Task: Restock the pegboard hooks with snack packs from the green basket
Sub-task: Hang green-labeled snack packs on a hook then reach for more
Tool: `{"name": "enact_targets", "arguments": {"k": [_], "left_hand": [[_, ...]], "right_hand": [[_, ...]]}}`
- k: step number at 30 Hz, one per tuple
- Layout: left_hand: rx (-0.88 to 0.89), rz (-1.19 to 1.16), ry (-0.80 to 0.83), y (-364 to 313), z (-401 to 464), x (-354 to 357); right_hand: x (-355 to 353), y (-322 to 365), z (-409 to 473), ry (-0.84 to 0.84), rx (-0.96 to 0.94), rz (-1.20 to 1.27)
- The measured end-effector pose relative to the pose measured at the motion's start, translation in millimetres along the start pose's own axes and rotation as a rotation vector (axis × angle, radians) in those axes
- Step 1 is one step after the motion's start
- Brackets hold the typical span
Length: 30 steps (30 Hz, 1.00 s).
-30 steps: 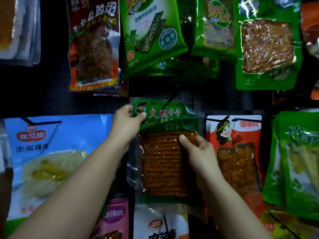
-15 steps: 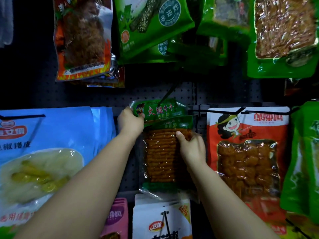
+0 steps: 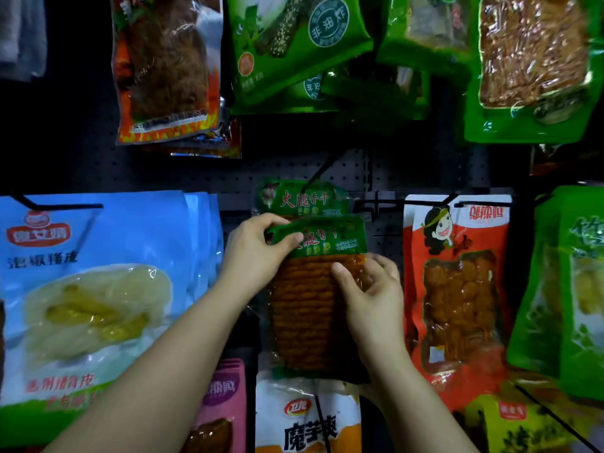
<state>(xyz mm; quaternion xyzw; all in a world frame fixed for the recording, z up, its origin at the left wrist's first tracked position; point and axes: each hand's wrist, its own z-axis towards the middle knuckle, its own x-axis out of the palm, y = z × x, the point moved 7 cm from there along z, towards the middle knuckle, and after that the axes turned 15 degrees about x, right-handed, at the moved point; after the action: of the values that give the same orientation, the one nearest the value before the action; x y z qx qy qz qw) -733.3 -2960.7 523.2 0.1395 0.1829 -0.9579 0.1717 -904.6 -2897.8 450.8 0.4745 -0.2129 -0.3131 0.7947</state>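
A snack pack (image 3: 307, 308) with a green header and orange ribbed strips inside is held flat in front of the dark pegboard (image 3: 183, 171). My left hand (image 3: 258, 253) pinches its green top edge, thumb on the front. My right hand (image 3: 369, 295) grips its right side, thumb on the clear window. Just above and behind it hangs a matching pack (image 3: 304, 199) on a black hook (image 3: 322, 170). The green basket is out of view.
Around the held pack hang other packs: a large blue one (image 3: 98, 289) on the left, a red one (image 3: 457, 289) on the right, green ones (image 3: 294, 50) above, white (image 3: 307, 416) and pink (image 3: 225, 403) ones below. Black hooks stick out towards me.
The front pack's green header now sits lower, below the hanging pack's header. My left hand has come down from the upper header onto the front pack's top edge.
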Motion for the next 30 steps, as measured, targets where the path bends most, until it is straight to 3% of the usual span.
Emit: {"name": "enact_targets", "arguments": {"k": [5, 9, 15, 22, 30], "left_hand": [[0.047, -0.181, 0.006, -20, -1, -24], [0.149, -0.298, -0.007, -50, -2, -42], [0.303, -0.232, -0.004, -97, -5, -60], [0.334, -0.333, -0.041, -131, 3, -71], [0.315, -0.261, -0.051, -138, 26, -69]], "right_hand": [[-10, 21, -24, 0.259, 0.068, 0.222], [-26, 51, -34, 0.334, 0.016, 0.219], [-53, 105, -43, 0.297, -0.111, 0.350], [-75, 139, -45, 0.130, -0.212, 0.353], [-66, 148, -25, 0.079, -0.158, 0.313]]}}
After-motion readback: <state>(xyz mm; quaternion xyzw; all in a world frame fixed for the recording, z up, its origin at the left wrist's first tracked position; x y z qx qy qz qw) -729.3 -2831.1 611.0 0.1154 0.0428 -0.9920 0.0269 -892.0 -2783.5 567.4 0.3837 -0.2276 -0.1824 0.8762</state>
